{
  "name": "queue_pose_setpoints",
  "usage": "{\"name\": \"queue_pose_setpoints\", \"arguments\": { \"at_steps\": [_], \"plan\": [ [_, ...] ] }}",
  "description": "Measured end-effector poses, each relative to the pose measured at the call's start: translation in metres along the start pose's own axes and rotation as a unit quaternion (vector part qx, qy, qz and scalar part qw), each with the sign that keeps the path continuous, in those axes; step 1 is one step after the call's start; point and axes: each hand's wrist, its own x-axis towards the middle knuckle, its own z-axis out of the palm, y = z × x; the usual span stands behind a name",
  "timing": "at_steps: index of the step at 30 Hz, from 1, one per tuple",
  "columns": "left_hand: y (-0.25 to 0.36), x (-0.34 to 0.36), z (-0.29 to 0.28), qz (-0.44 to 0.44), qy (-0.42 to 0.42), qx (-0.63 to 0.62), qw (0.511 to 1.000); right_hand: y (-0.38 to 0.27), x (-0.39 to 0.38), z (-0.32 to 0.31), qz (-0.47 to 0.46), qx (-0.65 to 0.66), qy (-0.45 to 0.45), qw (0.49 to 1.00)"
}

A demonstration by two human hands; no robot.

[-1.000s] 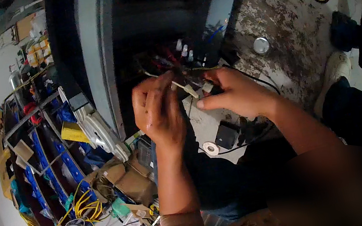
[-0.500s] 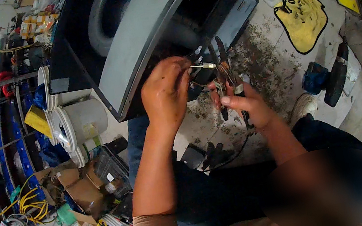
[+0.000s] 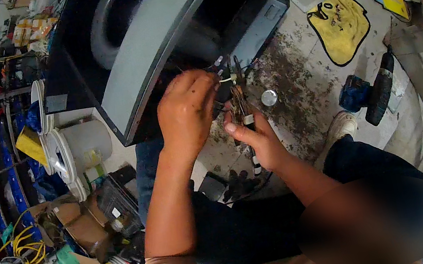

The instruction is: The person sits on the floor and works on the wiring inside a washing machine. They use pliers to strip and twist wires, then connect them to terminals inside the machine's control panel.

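Wire (image 3: 225, 79), thin and whitish

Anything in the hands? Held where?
Left hand: thin pale wire, pinched near its connector. Right hand: apparently a dark plier-like tool, around its middle; exact grip partly hidden.

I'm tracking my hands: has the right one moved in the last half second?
Yes, left: the right hand partly covered the silver disc, now clear to its right.

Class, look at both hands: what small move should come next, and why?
Probably check that the thin white wire has its pale end inside the dark, plier-like metal tool: the left hand pinches the wire, the right hand holds the tool, and the end overlaps it in view, but any grip is unclear.
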Motion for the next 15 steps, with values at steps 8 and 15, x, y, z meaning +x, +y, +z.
{"name": "queue_pose_setpoints", "arguments": {
  "at_steps": [8,15],
  "plan": [
    [0.0,0.002,0.005,0.008,0.0,0.013,1.0,0.005,0.007,-0.003,-0.003,-0.001,0.001,1.0],
    [0.004,0.004,0.008,-0.009,0.01,0.024,1.0,0.014,0.008,-0.007,-0.021,-0.046,-0.014,0.999]
  ]
}}
